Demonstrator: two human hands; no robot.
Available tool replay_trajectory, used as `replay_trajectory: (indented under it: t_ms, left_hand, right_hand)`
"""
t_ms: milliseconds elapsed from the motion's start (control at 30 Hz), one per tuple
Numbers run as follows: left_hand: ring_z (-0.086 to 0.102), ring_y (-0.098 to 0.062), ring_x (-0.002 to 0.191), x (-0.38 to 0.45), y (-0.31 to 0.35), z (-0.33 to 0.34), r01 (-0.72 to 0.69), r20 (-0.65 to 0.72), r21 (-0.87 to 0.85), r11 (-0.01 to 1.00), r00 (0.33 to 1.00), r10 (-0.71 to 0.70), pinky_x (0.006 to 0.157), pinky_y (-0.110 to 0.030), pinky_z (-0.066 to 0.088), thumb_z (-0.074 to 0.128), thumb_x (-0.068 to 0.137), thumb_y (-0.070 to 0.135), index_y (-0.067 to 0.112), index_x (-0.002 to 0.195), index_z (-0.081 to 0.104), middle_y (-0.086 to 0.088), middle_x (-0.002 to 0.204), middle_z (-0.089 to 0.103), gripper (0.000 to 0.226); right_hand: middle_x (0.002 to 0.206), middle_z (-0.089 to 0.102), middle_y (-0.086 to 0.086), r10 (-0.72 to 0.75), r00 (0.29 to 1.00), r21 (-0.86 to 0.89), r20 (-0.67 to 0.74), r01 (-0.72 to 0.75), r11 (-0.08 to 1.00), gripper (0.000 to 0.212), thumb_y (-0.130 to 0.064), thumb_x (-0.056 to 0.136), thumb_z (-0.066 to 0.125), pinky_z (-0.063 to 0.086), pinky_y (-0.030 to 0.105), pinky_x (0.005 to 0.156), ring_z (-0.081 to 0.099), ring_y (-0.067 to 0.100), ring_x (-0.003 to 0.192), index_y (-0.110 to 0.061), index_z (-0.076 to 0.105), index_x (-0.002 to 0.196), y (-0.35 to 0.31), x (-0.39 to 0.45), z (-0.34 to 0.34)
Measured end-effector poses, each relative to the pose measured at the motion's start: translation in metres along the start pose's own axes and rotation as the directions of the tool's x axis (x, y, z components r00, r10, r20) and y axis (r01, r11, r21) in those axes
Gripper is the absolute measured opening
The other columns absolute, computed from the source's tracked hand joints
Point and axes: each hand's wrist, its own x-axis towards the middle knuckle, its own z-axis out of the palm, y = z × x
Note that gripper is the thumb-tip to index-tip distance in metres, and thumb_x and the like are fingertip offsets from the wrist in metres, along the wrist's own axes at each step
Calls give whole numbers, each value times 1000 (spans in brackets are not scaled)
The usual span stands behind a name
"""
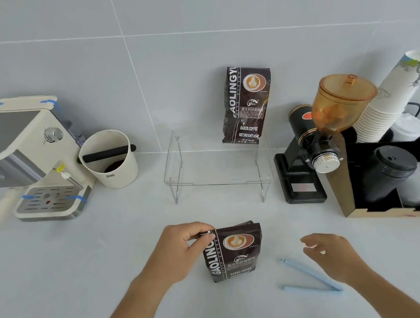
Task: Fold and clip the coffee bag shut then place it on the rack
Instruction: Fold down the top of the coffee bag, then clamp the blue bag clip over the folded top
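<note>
A dark brown coffee bag (234, 252) stands upright on the white counter in front of me, its top folded down. My left hand (181, 251) pinches the folded top at the bag's upper left corner. To the right, a light blue bag clip (308, 275) lies spread in a V on the counter. My right hand (332, 254) hovers just above the clip's upper arm, fingers apart and holding nothing. The clear acrylic rack (219, 181) stands behind the bag, near the wall. A second, taller coffee bag (246, 105) rests on the rack's back edge, leaning against the wall.
A cream espresso machine (23, 159) and a cream knock box (110, 158) stand at the left. A black grinder with an amber hopper (319, 136) stands right of the rack. A box of paper cups and lids (392, 164) fills the right edge.
</note>
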Motion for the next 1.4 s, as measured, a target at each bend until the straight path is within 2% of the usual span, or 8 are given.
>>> replay_trajectory:
  t_ms: [133, 267, 467, 633, 767, 1033, 1200, 1400]
  left_hand:
    - [72, -3, 84, -3, -4, 2, 19, -4, -16, 1000, 1000, -19, 78, -14, 53, 68, 88, 11, 33, 87, 71, 21, 88, 76, 22]
    - [73, -3, 83, -3, -5, 1, 8, -17, -14, 1000, 1000, -8, 77, -14, 53, 69, 88, 10, 32, 88, 72, 21, 89, 76, 23]
    - [72, 0, 82, -1, -5, 1, 3, -43, -6, 1000, 999, -3, 76, -6, 51, 71, 86, 7, 32, 84, 73, 26, 87, 75, 25]
    - [72, 1, 82, 1, -4, 2, 16, -47, -15, 1000, 999, -17, 75, -5, 49, 70, 86, 6, 32, 86, 75, 26, 89, 75, 27]
    - [71, 1, 80, 2, -4, 2, 18, -51, -14, 1000, 999, -19, 74, -4, 49, 70, 87, 5, 26, 86, 76, 24, 87, 75, 22]
    - [72, -1, 82, 2, -3, 2, 63, -43, -33, 997, 997, -64, 72, -3, 48, 68, 88, 9, 30, 89, 76, 20, 87, 77, 22]
    - [72, -1, 80, 4, -1, 2, 101, -37, -85, 991, 994, -104, 71, -4, 50, 69, 87, 7, 36, 86, 73, 19, 86, 77, 29]
    - [74, -7, 80, 6, -7, 4, 150, -54, -177, 973, 985, -161, 72, -11, 54, 71, 85, 5, 31, 86, 76, 10, 89, 79, 27]
  right_hand:
    - [90, 68, -10, 155, 985, -89, 72, -149, 985, 19, -24, 86, 68, 49, 20, 62, 63, 2, 76, -27, 74, 103, 44, -12, 18]
    - [88, 68, -5, 199, 978, -151, 62, -188, 971, 17, -22, 84, 65, 55, 31, 71, 65, 16, 80, -24, 75, 98, 54, -19, 27]
    - [91, 64, -4, 189, 980, -206, 67, -172, 963, 21, -26, 81, 70, 48, 26, 71, 62, 16, 83, -28, 71, 101, 56, -26, 27]
    - [87, 64, 1, 210, 976, -234, 62, -191, 953, 13, -20, 84, 65, 54, 33, 74, 61, 20, 80, -29, 67, 74, 63, -35, 26]
    - [83, 66, 0, 196, 980, -216, 40, -183, 959, 15, -19, 86, 63, 52, 35, 70, 62, 22, 77, -23, 66, 73, 63, -35, 26]
    - [62, 68, -7, 57, 996, 43, -63, -54, 998, 25, -13, 86, 69, 56, 32, 57, 62, 18, 51, -30, 65, 68, 35, -25, 0]
    - [62, 68, -23, -2, 993, 231, -115, 28, 972, 33, -9, 87, 68, 45, 5, 44, 59, 3, 45, -35, 70, 67, 1, -21, -31]
    - [63, 72, -8, -87, 985, 445, -152, 147, 883, 26, -8, 86, 71, 49, 11, 49, 60, 8, 45, -30, 77, 74, -44, -23, -64]
